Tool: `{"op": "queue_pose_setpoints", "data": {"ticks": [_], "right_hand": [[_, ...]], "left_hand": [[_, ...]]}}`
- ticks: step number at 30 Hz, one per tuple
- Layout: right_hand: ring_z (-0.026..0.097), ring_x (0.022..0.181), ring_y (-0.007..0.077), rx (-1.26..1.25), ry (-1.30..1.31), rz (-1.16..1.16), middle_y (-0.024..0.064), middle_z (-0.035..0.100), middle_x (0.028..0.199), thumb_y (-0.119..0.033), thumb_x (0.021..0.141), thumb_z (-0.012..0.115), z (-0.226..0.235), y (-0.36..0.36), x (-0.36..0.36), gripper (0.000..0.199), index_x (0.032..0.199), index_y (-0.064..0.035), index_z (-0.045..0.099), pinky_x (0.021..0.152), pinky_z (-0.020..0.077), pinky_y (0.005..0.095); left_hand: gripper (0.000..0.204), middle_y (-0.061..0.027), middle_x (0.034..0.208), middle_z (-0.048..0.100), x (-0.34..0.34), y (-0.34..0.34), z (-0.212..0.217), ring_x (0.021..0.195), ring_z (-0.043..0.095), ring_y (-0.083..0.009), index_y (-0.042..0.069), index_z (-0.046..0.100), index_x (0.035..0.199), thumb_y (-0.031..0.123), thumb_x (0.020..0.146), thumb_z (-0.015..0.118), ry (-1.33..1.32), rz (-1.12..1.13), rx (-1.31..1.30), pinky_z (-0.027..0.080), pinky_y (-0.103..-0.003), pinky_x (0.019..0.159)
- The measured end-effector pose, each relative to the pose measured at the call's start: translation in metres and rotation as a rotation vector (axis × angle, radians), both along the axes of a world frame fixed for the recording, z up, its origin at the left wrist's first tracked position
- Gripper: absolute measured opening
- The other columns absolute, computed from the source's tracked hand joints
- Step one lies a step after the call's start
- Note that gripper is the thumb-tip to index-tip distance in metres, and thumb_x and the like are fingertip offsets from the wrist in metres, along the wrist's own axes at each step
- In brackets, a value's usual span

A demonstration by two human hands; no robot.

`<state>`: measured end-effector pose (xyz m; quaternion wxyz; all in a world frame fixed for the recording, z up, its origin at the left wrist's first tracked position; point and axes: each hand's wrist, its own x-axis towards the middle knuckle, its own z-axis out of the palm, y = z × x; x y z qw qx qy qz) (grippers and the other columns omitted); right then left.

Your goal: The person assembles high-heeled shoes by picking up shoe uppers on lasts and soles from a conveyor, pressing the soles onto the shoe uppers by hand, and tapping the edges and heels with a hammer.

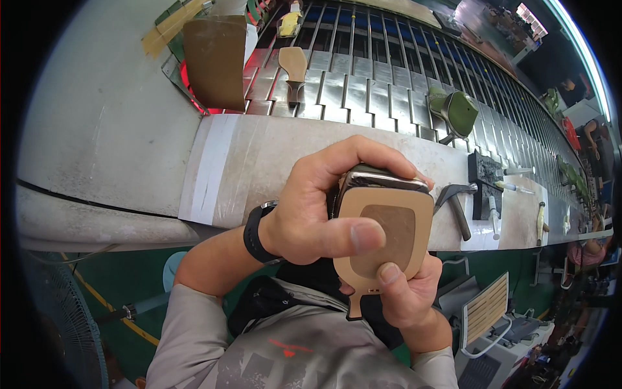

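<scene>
In front of my chest I hold a shoe (422, 207), bottom side up. Its tan sole has a darker brown oval patch and narrows to a thin end pointing down toward me. A dark, shiny upper shows along its far edge. My left hand (308, 201) curls around the far and left sides, its thumb pressed across the sole. From the lower right, my right hand (414, 292) grips the narrow part, thumb on the sole and its other fingers hidden underneath. A black watch (256, 233) is on my left wrist.
Past the pale bench ledge (259, 142) runs a metal slat conveyor (389, 84) carrying a tan-soled shoe (293, 65) and a green shoe (461, 113). A hammer (459, 211) lies right of my hands by a black block (484, 178) with white-handled tools. A brown panel (214, 61) stands at left.
</scene>
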<state>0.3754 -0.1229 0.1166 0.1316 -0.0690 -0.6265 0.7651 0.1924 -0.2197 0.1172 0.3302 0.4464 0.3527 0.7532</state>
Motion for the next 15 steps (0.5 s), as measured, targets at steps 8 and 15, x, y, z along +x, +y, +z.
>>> {"op": "queue_pose_setpoints", "data": {"ticks": [8, 15], "right_hand": [[0.074, 0.075, 0.0231, -0.004, -0.011, -0.006, 0.0189, 0.074, 0.092, -0.031, 0.107, 0.062, -0.0011, -0.0026, 0.0011, 0.043, 0.112, 0.0110, 0.068, 0.064, 0.0625, 0.0355], [0.075, 0.077, 0.0211, -0.074, 0.045, -0.025, 0.0183, 0.077, 0.092, -0.022, 0.106, 0.062, -0.0032, -0.0076, -0.0021, 0.035, 0.111, 0.0119, 0.070, 0.065, 0.0627, 0.0332]], "left_hand": [[0.074, -0.0349, 0.130, 0.065, -0.0022, -0.0016, -0.0017, 0.117, 0.070, -0.0377, -0.001, 0.052, 0.130, 0.044, 0.083, 0.086, 0.084, -0.012, 0.029, 0.058, -0.052, 0.100], [0.072, -0.0366, 0.130, 0.064, -0.0044, -0.0037, -0.0015, 0.118, 0.070, -0.0388, -0.002, 0.052, 0.130, 0.042, 0.084, 0.086, 0.104, -0.028, 0.035, 0.058, -0.053, 0.100]]}}
